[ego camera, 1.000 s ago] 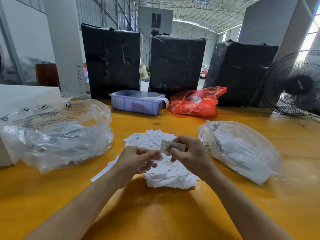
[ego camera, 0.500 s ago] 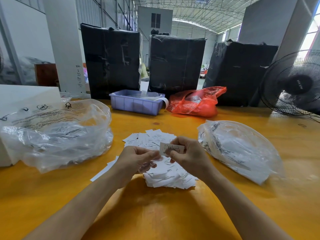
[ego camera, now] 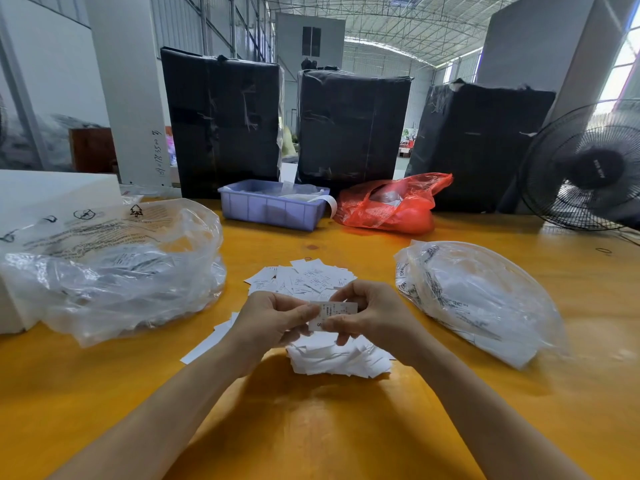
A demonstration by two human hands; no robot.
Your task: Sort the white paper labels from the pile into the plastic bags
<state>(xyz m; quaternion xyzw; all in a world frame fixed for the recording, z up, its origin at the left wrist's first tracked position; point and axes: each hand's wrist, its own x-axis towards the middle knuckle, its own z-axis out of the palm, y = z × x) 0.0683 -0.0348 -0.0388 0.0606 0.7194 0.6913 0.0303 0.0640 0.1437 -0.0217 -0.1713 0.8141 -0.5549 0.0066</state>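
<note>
Head view, left hand (ego camera: 273, 323) and right hand (ego camera: 372, 315) both pinching 1 label (ego camera: 334, 313), long axis left-right, above pile (ego camera: 332, 358)

A yellow-orange table (ego camera: 311, 427) fills the foreground. At twelve o'clock stand three black-wrapped bales (ego camera: 353, 126); at two o'clock a black fan (ego camera: 585, 168). A white pillar (ego camera: 124, 88) rises at ten o'clock under an arched, daylit metal roof (ego camera: 398, 26).

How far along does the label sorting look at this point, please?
Partly done: the left clear bag and the right clear bag both already hold labels. In hand: both hands, left hand and right hand, pinch one label. Left: a sizeable pile remains on the table.
</note>
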